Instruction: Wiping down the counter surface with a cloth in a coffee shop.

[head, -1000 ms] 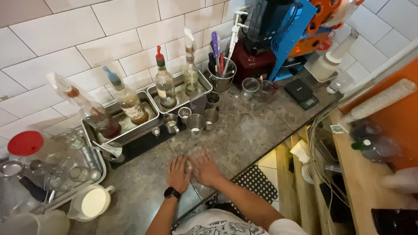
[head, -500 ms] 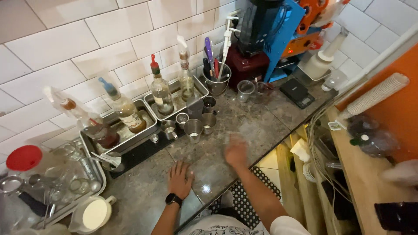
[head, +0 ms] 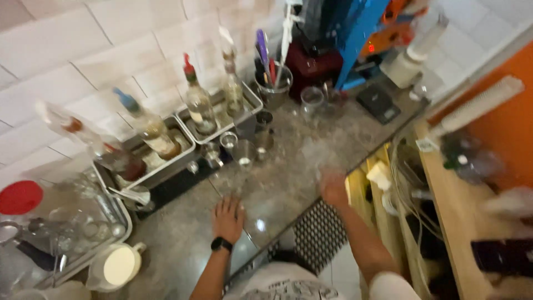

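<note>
On the grey stone table (head: 288,183), the left hand (head: 229,218) is resting flat and empty, while the blurred right hand (head: 333,189), grip unclear, is hovering nearer the steel cups (head: 244,153) beyond.

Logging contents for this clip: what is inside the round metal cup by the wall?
The metal cup holds upright utensils: a purple handle, a red one and a white one. Their lower ends are hidden by the cup's wall, and blur obscures anything smaller inside.
</note>
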